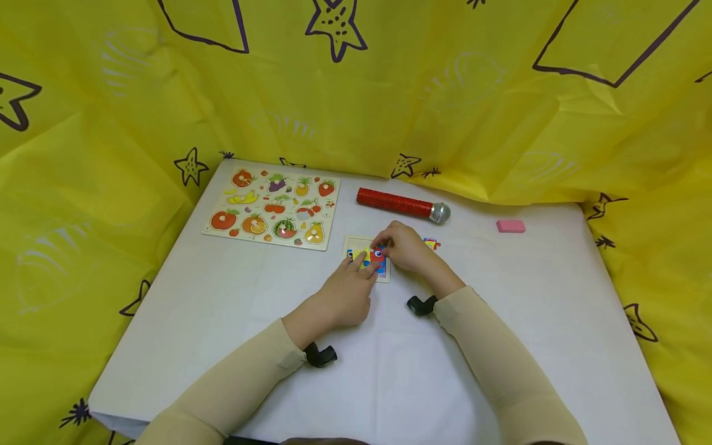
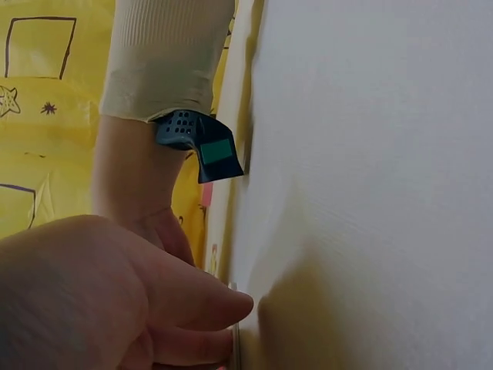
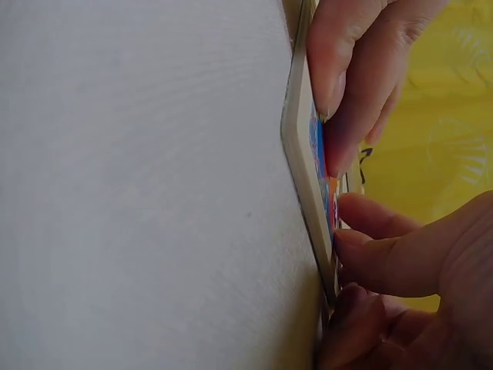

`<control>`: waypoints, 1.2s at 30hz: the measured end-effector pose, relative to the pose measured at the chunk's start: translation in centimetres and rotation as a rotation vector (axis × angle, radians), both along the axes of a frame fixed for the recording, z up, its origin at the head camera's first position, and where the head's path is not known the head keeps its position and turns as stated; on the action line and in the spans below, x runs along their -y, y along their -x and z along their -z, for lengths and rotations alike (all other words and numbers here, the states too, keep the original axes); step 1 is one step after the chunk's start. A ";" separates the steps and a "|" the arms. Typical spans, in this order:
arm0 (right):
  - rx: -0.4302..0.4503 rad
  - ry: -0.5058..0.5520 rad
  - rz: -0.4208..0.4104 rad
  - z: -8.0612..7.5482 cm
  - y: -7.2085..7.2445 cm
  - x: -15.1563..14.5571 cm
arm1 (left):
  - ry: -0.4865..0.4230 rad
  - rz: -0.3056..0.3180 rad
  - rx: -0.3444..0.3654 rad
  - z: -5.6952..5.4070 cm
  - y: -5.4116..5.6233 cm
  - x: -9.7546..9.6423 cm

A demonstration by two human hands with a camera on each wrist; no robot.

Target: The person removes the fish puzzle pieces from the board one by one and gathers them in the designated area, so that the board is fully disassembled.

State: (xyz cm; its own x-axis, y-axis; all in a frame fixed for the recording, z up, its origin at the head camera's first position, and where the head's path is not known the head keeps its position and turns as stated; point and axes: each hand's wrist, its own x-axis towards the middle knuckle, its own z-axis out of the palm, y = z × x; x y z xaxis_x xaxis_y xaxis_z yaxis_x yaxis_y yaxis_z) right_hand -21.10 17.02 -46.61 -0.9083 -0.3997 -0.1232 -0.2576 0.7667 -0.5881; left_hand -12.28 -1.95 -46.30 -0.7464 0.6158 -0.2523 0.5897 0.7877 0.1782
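Though colourful, puzzle print partly under hands

Beige sleeves, finely ribbed, dark wrist cameras, green rectangle

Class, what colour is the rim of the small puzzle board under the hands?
The rim is pale beige; it shows best in the right wrist view.

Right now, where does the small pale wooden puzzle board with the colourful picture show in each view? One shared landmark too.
Head: puzzle board just below centre, partly covered by fingers.
Left wrist: only a thin edge of the puzzle board, bottom, near centre.
Right wrist: puzzle board edge-on, right of centre.
Shared landmark: yellow curtain with dark line drawings.
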 end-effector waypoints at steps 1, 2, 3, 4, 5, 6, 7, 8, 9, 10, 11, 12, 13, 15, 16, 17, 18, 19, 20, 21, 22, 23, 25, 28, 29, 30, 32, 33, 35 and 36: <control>0.000 -0.001 -0.001 0.1 0.0 0.0 | -0.005 0.010 0.000 0.0 0.1 0.1; 0.000 -0.005 -0.003 0.1 0.1 0.0 | -0.013 0.016 0.007 -0.1 0.1 0.2; 0.000 -0.007 -0.003 0.1 0.1 0.0 | -0.019 0.020 0.016 -0.1 0.2 0.3; 0.000 -0.008 -0.002 0.2 0.1 0.0 | -0.027 0.022 0.027 -0.2 0.3 0.4; -0.001 -0.008 -0.002 0.2 0.1 0.0 | -0.035 0.022 0.036 -0.2 0.4 0.5; -0.002 -0.006 -0.002 0.2 0.1 0.1 | -0.045 0.021 0.049 -0.1 0.6 0.6; -0.001 -0.004 0.001 0.2 0.1 0.1 | -0.055 0.019 0.060 -0.1 0.7 0.7; -0.003 -0.002 0.004 0.2 0.0 0.1 | -0.062 0.020 0.068 0.0 0.8 0.8; -0.004 0.002 0.007 0.3 0.0 0.1 | -0.067 0.022 0.074 0.1 0.9 0.8; -0.005 0.006 0.011 0.3 -0.1 0.2 | -0.073 0.024 0.079 0.2 0.9 0.9; -0.008 0.007 0.015 0.3 -0.1 0.2 | -0.076 0.024 0.085 0.3 1.0 1.0; -0.010 0.008 0.019 0.4 -0.2 0.2 | -0.078 0.024 0.088 0.4 1.1 1.0; -0.015 0.008 0.026 0.4 -0.2 0.2 | -0.078 0.026 0.089 0.4 1.1 1.1; -0.032 0.006 0.040 0.4 -0.3 0.2 | -0.082 0.022 0.099 0.4 1.1 1.2; -0.039 0.008 0.047 0.3 -0.4 0.2 | -0.083 0.020 0.103 0.4 1.1 1.2; -0.045 0.011 0.055 0.2 -0.4 0.2 | -0.084 0.020 0.106 0.3 1.1 1.2; -0.050 0.014 0.063 0.2 -0.5 0.2 | -0.085 0.021 0.107 0.2 1.1 1.2; -0.055 0.015 0.070 0.2 -0.5 0.2 | -0.086 0.020 0.110 0.2 1.1 1.2; -0.058 0.016 0.073 0.1 -0.5 0.2 | -0.086 0.019 0.114 0.1 1.1 1.2; -0.060 0.017 0.076 0.1 -0.5 0.2 | -0.086 0.019 0.116 0.1 1.1 1.3; -0.060 0.019 0.077 0.1 -0.5 0.2 | -0.086 0.019 0.118 0.1 1.2 1.3; -0.061 0.017 0.078 0.1 -0.5 0.2 | -0.086 0.018 0.119 0.0 1.2 1.3; -0.065 0.010 0.074 0.0 -0.5 0.2 | -0.088 0.019 0.124 0.0 1.2 1.3; -0.068 0.005 0.071 0.1 -0.4 0.2 | -0.094 0.022 0.129 0.0 1.2 1.3; -0.069 0.004 0.070 0.1 -0.4 0.2 | -0.096 0.023 0.130 0.0 1.2 1.3; -0.068 0.005 0.071 0.1 -0.3 0.2 | -0.098 0.026 0.130 0.0 1.2 1.3; -0.066 0.014 0.074 0.2 -0.3 0.2 | -0.101 0.027 0.128 0.0 1.2 1.3; -0.064 0.021 0.077 0.2 -0.2 0.3 | -0.101 0.028 0.127 0.0 1.2 1.3; -0.054 0.046 0.085 0.1 -0.3 0.4 | -0.100 0.031 0.126 -0.1 1.2 1.3; -0.048 0.060 0.090 0.0 -0.3 0.4 | -0.101 0.031 0.125 -0.1 1.2 1.4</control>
